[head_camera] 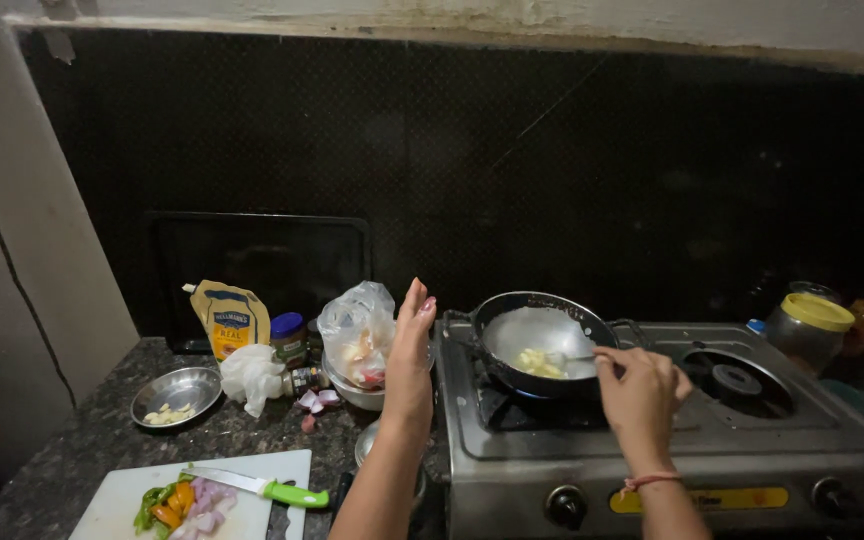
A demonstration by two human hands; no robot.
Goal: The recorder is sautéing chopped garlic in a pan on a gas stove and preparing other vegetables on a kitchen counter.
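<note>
Spoon [574, 357] in my clenched right hand [638, 392] points left into the pan [537, 340] of pale pieces, while my open left hand [410, 352] hovers just beside its rim.

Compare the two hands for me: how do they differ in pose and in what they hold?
The left hand is raised, flat and open, fingers together, holding nothing; the right hand is curled, gripping a metal spoon. The left hand hovers beside the steel gas stove; the right hand reaches over it to the round dark pan of pale yellow food. Both are bare.
</note>
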